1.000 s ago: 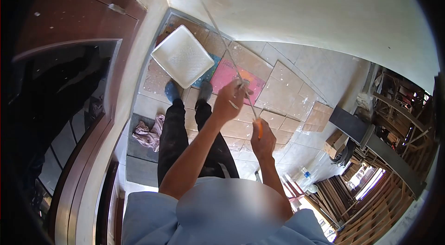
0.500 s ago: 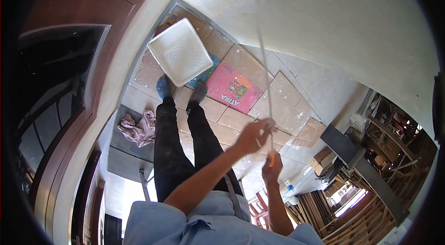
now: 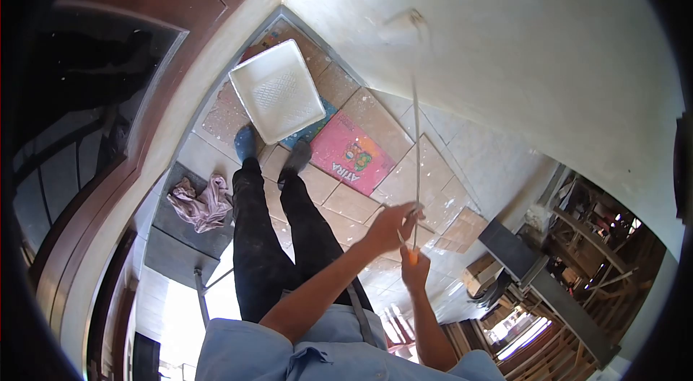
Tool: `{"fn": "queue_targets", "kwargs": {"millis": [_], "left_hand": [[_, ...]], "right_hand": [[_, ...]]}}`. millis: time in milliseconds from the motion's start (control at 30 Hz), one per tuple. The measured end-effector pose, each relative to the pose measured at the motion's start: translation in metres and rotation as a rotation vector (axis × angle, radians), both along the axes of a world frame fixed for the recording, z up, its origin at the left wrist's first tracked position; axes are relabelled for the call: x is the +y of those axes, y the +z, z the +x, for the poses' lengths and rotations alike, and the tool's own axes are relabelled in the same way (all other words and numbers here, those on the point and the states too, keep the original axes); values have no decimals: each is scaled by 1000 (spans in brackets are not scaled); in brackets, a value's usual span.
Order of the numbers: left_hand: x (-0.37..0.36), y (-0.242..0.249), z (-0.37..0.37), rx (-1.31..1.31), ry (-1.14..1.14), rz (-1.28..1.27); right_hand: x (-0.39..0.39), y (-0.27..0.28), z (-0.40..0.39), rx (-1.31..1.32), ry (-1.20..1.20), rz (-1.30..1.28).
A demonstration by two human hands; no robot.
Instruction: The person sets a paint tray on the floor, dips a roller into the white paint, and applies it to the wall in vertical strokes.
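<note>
I hold a long thin pole (image 3: 416, 128) with both hands. My left hand (image 3: 388, 226) grips it higher up. My right hand (image 3: 415, 269) is closed around its orange lower end. The pole runs up to a paint roller head (image 3: 403, 26), blurred, against the pale wall (image 3: 505, 42). A white paint tray (image 3: 277, 92) lies on the tiled floor just beyond my shoes, to the left of the pole.
A pink printed sheet (image 3: 353, 152) lies on the floor tiles beside the tray. A crumpled cloth (image 3: 198, 202) lies on a grey step at the left. A dark wooden door frame (image 3: 108, 128) fills the left. Wooden scaffolding and planks (image 3: 577, 265) stand at the lower right.
The pole swung from leaning left to nearly upright, and the roller head moved right along the wall. Both hands shifted lower and to the right. The view turned slightly.
</note>
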State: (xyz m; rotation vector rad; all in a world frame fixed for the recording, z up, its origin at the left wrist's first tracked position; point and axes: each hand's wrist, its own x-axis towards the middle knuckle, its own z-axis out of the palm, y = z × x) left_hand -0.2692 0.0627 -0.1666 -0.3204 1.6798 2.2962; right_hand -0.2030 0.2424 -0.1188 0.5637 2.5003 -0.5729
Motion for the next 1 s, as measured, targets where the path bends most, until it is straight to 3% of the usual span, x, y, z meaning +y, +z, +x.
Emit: {"fn": "queue_targets", "kwargs": {"millis": [100, 200, 267, 300, 367, 567, 733, 933, 1000], "left_hand": [[-5, -5, 2, 12, 45, -31], [-41, -20, -10, -64, 78, 26], [-71, -32, -29, 124, 247, -223], [-88, -32, -40, 97, 263, -154], [-115, -22, -58, -17, 197, -135], [-55, -24, -24, 152, 216, -136], [-4, -5, 7, 13, 89, 25], [-65, -31, -27, 136, 258, -96], [-98, -29, -48, 63, 295, -122]], "right_hand": [[6, -19, 21, -29, -154, -81], [-41, -40, -6, 36, -55, -106], [-82, -50, -38, 133, 89, -127], [-94, -56, -49, 193, 179, -130], [-118, -52, -66, 142, 63, -145], [-67, -34, -31, 120, 21, -104], [-17, -21, 15, 83, -172, -94], [-78, -49, -34, 207, 76, -127], [-110, -58, -59, 202, 83, -163]]}}
